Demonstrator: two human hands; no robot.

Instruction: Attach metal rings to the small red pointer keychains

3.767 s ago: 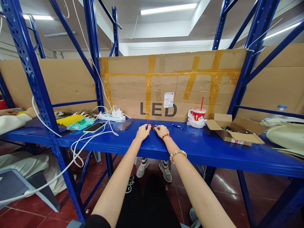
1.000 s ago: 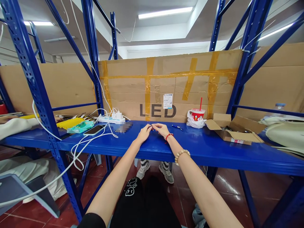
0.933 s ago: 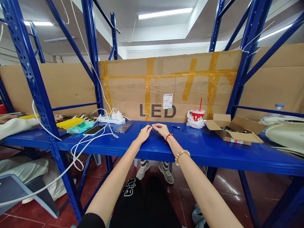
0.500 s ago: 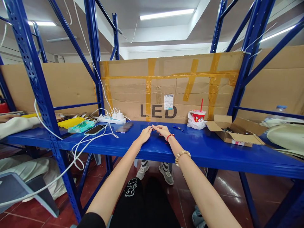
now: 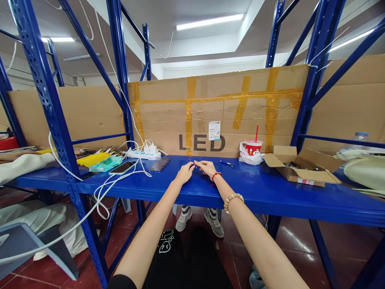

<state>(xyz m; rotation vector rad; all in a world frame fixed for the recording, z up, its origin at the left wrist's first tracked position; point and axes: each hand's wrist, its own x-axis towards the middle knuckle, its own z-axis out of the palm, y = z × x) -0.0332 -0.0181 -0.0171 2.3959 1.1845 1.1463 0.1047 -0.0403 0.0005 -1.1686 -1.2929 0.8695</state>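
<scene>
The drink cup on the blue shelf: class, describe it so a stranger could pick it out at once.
Find the taped cardboard sheet printed LED behind the blue shelf. Right of those letters, against the cardboard, the drink cup sits in a white plastic bag, left of the open cardboard box. It alone is red and white with a red straw.

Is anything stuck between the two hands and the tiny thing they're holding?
No. The left hand and right hand already meet at the tiny thing on the blue shelf; nothing visible lies between them. It is too small to identify.
</scene>
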